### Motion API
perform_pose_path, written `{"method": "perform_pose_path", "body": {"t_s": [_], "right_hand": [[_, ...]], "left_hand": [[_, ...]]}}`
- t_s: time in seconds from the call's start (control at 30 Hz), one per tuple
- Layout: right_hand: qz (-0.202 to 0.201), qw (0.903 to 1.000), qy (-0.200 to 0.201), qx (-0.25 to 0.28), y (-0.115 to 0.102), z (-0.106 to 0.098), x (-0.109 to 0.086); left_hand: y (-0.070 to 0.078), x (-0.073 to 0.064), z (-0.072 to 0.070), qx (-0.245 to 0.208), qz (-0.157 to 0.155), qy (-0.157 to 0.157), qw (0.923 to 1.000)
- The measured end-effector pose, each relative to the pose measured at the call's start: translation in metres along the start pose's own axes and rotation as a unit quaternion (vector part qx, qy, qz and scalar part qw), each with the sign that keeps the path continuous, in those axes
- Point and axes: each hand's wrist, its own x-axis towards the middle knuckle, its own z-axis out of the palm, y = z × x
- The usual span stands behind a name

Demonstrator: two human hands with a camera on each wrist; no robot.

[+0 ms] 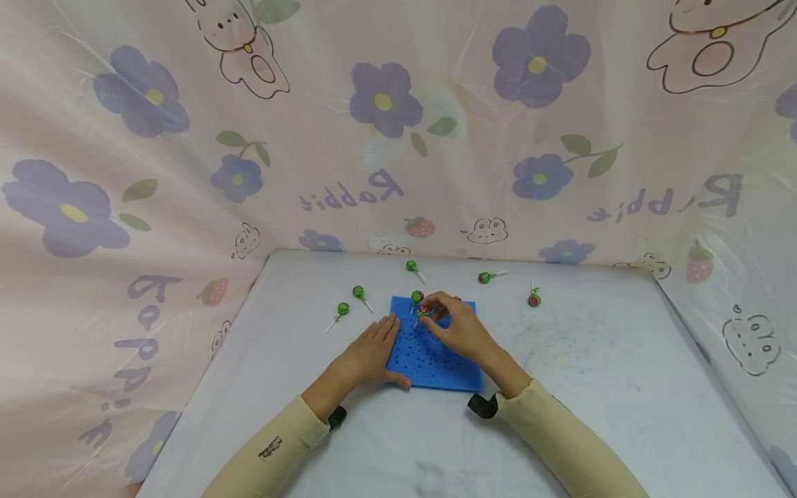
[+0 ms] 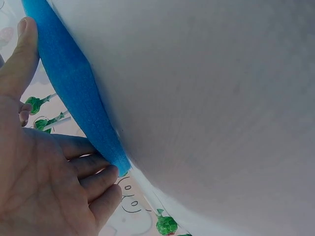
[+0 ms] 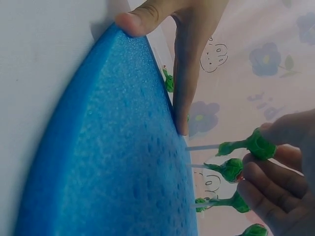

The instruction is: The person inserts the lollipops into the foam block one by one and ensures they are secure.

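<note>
Lollipop (image 1: 423,312) in a green-and-red wrapper sits between the thumb and fingers of the right hand (image 1: 462,332), pinched by its round head, its white stem running from the grip toward the blue foam block (image 1: 436,370). Whether the tip is in a hole or merely against the surface, I cannot tell. If it misses a hole, a push could bend the stem or make it skid, and a hold on the head alone might let it swing aside. Just beyond the grip stands a second lollipop (image 1: 416,296); a brush from the fingers could tilt it. Left of the grip, the left hand (image 1: 371,351) lies along the block's edge, fingers extended, thumb at the near corner; if that steadying pressure slackens, the block could slide across the table (image 1: 598,401). Farther out, loose lollipops (image 1: 358,292) lie beyond the grip, on both sides.
</note>
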Motion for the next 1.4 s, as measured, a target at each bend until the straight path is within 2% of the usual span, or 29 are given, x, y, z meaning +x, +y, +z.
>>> {"method": "perform_pose_path", "body": {"t_s": [0.37, 1.17, 1.4], "right_hand": [[0.01, 0.9999, -0.006, -0.003, 0.0, 0.001, 0.005], [0.003, 0.9999, -0.013, -0.006, 0.002, 0.007, 0.012], [0.001, 0.9996, -0.028, -0.003, 0.0, 0.009, 0.013]], "left_hand": [[0.0, 0.0, 0.0, -0.004, -0.001, 0.0, 1.0], [-0.002, 0.002, 0.003, 0.009, -0.003, 0.002, 1.0], [-0.001, 0.002, 0.003, 0.008, -0.003, 0.004, 1.0]]}}
